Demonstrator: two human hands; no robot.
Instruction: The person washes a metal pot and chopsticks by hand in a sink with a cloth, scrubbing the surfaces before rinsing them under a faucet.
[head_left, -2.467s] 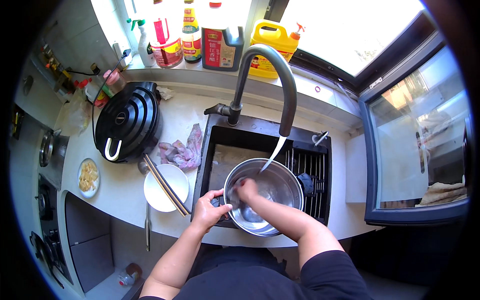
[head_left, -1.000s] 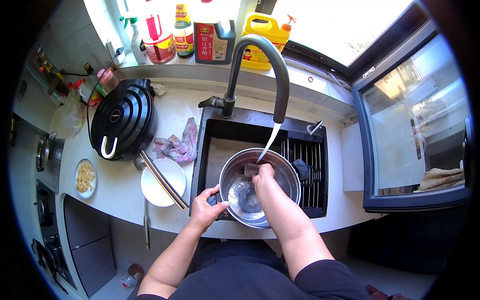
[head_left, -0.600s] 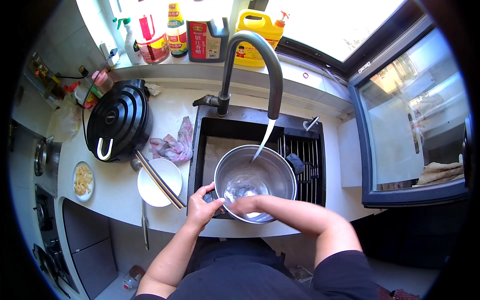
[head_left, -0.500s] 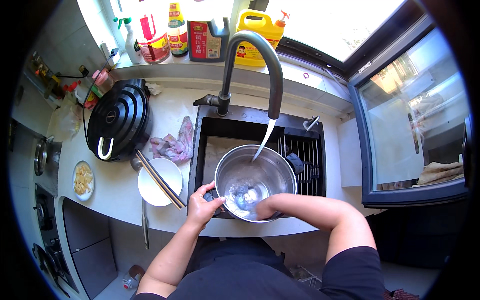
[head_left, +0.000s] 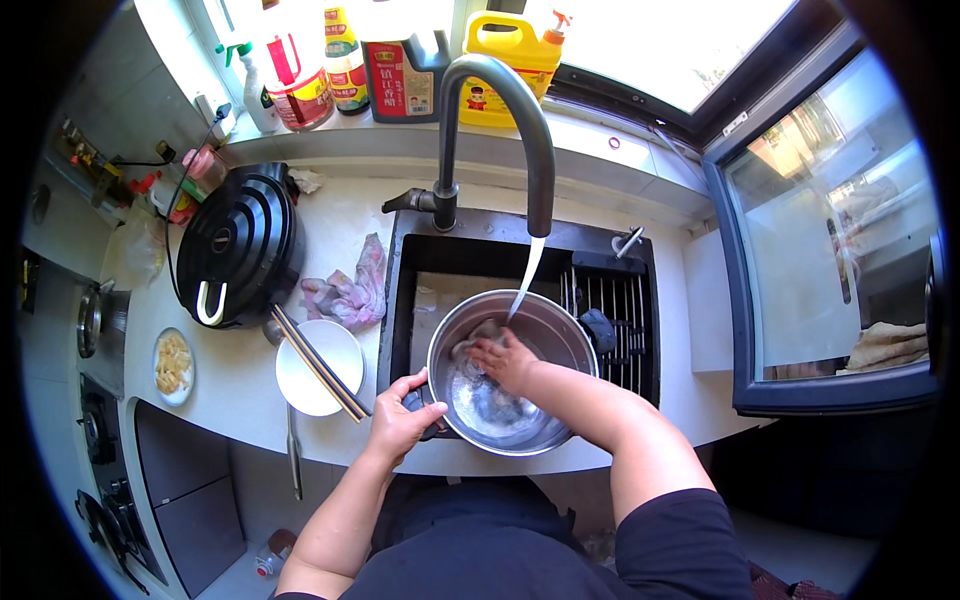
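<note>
Scrubbing was underway: left hand (head_left: 397,425) gripped the pot (head_left: 510,372) rim at nine o'clock, right hand (head_left: 505,358) pressed a cloth (head_left: 472,340) inside, rinsing judged next.

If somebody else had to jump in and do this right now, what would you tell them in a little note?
Left hand: grips the near left rim of the steel pot, steadying it.
Right hand: inside the pot, pressing a cloth against its far wall.
Pot sits in the black sink; the tap runs water into it.
Bowl with chopsticks waits on the counter, left of the sink.
Done: pot wet, scrubbing under way.
Left: probably finish scrubbing, rinse, shut the tap, then the bowl.
</note>
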